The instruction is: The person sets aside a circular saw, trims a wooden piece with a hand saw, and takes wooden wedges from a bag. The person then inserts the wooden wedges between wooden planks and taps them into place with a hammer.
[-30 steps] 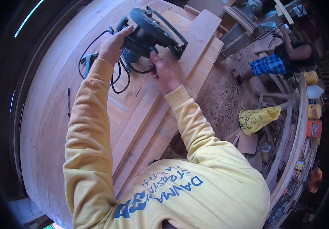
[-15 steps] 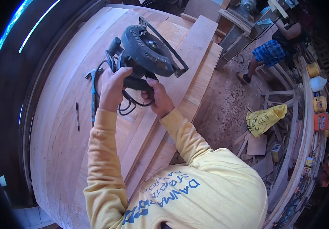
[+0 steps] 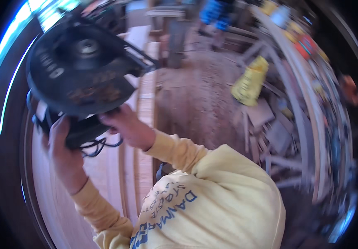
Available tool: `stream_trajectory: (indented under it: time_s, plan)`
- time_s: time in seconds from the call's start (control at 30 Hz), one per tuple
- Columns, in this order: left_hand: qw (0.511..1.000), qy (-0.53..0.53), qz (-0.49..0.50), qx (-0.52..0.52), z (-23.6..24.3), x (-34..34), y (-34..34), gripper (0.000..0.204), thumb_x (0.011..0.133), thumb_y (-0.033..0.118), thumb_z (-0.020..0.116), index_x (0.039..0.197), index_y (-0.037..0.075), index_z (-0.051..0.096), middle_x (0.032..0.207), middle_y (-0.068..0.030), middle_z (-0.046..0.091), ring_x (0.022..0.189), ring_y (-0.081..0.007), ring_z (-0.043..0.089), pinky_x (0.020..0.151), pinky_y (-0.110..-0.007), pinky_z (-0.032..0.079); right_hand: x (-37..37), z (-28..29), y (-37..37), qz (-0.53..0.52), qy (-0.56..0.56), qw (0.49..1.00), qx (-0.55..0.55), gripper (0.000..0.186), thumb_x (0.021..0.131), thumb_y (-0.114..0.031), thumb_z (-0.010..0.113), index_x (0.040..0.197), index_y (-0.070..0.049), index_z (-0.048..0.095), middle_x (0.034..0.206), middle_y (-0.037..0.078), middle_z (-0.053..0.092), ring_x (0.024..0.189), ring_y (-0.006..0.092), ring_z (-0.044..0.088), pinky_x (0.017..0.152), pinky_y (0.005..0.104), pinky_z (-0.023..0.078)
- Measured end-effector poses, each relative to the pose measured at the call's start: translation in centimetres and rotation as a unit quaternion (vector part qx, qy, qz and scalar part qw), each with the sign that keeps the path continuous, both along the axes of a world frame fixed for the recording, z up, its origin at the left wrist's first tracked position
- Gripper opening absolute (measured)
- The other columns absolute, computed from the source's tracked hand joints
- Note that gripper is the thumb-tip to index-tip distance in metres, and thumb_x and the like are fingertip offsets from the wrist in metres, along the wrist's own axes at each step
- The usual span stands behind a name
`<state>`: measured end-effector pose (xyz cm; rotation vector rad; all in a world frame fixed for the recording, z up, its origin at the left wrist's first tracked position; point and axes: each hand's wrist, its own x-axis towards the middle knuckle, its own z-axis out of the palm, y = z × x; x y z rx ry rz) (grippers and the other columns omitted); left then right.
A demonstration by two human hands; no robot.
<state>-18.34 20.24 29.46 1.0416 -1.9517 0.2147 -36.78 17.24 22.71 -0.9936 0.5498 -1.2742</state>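
A black circular saw [image 3: 83, 68] is held up close in front of me, above wooden boards [image 3: 112, 174]. Its round guard faces me, with the metal base plate edge jutting out to the right. My left hand [image 3: 65, 155] is wrapped round the saw's body at its lower left. At the saw's lower right, my right hand [image 3: 129, 126] grips near the handle. Loops of black power cord [image 3: 98, 145] hang beneath the saw between both hands. The fingertips are partly hidden behind the tool, and the picture is blurred by motion.
On the right, a yellow bag [image 3: 250, 81] stands by scattered wood offcuts [image 3: 278, 133]. A long wooden shelf edge [image 3: 307, 95] carries containers farther right. Another person in blue shorts [image 3: 215, 14] is at the far side. Sawdust covers the brown floor [image 3: 195, 95].
Both hands have raised the circular saw off to the left and nearer to me, so it looks larger. The view has turned; the hammer and pen no longer show.
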Motion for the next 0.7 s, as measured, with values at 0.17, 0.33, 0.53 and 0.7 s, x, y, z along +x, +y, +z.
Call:
stream_trajectory:
  time_s: [0.17,0.33,0.53,0.7]
  plan:
    - [0.768,0.517,-0.235,0.297,-0.1,-6.9,3.3,0.023,0.089,0.010,0.065,0.106,-0.005,0.068,0.104,-0.0129,0.069,0.095,-0.0213,0.067,0.081,-0.033,0.056,-6.0,2.6,8.2,-0.099,-0.014,0.995,-0.029,0.022,0.092,-0.024,0.063,0.100,-0.004,0.061,0.071,-0.004,0.050,0.058,0.0037,0.042,0.050,0.0219,0.034]
    - [0.683,0.546,-0.284,0.393,0.2,-17.3,6.1,0.022,0.084,0.013,0.071,0.100,-0.002,0.066,0.089,-0.0090,0.068,0.080,-0.0181,0.066,0.079,-0.033,0.053,-13.8,1.6,14.2,-0.201,-0.076,0.977,0.008,0.024,0.093,-0.020,0.061,0.109,-0.003,0.059,0.079,-0.003,0.051,0.059,0.0037,0.039,0.049,0.0213,0.030]
    - [0.628,0.483,-0.371,0.484,-0.4,-28.3,5.5,0.024,0.085,0.014,0.069,0.102,-0.003,0.066,0.089,-0.0103,0.068,0.078,-0.0171,0.066,0.075,-0.030,0.053,-22.7,0.5,17.6,-0.342,-0.050,0.938,0.031,0.028,0.093,-0.025,0.063,0.109,-0.003,0.059,0.080,-0.002,0.052,0.062,0.0043,0.041,0.051,0.0202,0.031]
    - [0.603,0.431,-0.454,0.493,0.2,-39.0,3.9,0.029,0.085,0.012,0.067,0.110,-0.003,0.061,0.090,-0.0084,0.067,0.079,-0.0150,0.064,0.074,-0.028,0.052,-31.9,0.3,17.9,-0.407,-0.063,0.911,0.033,0.026,0.093,-0.025,0.064,0.108,-0.004,0.060,0.081,-0.003,0.053,0.063,0.0042,0.043,0.054,0.0197,0.034]
